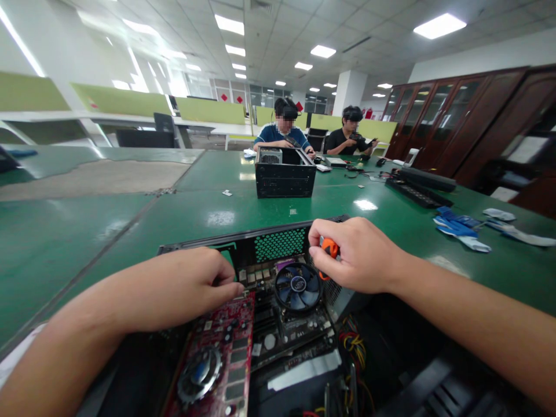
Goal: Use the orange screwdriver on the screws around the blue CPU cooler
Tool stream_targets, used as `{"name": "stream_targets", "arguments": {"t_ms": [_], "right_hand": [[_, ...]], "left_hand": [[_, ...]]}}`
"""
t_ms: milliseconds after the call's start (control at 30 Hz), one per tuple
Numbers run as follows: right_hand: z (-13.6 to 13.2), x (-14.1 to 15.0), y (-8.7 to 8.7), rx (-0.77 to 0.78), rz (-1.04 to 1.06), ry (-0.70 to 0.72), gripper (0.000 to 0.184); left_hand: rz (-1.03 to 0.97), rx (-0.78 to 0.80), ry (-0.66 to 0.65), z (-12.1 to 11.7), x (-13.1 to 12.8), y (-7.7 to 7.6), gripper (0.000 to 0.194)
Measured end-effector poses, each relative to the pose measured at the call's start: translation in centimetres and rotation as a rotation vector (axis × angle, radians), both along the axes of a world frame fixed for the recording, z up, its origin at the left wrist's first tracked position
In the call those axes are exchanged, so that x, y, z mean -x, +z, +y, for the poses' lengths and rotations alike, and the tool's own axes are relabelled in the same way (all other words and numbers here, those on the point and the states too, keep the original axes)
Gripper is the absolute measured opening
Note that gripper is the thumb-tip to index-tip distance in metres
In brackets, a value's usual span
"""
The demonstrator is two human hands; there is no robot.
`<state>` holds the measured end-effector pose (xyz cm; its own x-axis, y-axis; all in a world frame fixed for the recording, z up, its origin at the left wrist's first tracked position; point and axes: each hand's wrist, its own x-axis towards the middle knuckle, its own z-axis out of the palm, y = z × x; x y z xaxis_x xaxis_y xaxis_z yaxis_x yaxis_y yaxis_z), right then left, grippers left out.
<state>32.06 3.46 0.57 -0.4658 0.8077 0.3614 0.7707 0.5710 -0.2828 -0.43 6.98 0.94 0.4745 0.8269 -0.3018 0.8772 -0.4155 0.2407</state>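
You are in what looks like an open-plan office: green partitions (pixel 121 101) stand in rows, lights (pixel 439 26) dot the panelled ceiling (pixel 373 23), and glass-fronted cabinets (pixel 458 110) rise at your right; opened PC cases (pixel 280 244) on your green tabletop (pixel 217 185) add a workshop look

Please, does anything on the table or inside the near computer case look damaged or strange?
Yes. At left, a ragged beige patch breaks the green tabletop, as if its covering were torn away. Inside the near computer case I see no clear damage, though the left hand and right hand hide some parts.
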Motion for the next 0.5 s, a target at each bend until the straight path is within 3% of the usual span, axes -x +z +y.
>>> {"name": "stream_targets", "arguments": {"t_ms": [133, 233, 367, 500], "right_hand": [[-0.02, -0.09, -0.3, -0.013, 0.036, 0.019, 0.008], [-0.17, -0.23, -0.53, -0.044, 0.163, 0.067, 0.02], [-0.43, -0.42, -0.47, -0.126, 0.335, 0.214, 0.019], [-0.35, -0.5, -0.56, -0.224, 0.332, 0.396, 0.015]], "left_hand": [[-0.007, -0.01, -0.01, -0.1, -0.1, 0.06, 0.048], [0.004, -0.003, -0.003, -0.14, -0.27, 0.15, 0.049], [0.031, -0.003, -0.007, -0.25, -0.41, 0.27, 0.05], [0.034, -0.006, -0.003, -0.36, -0.35, 0.32, 0.051]]}}
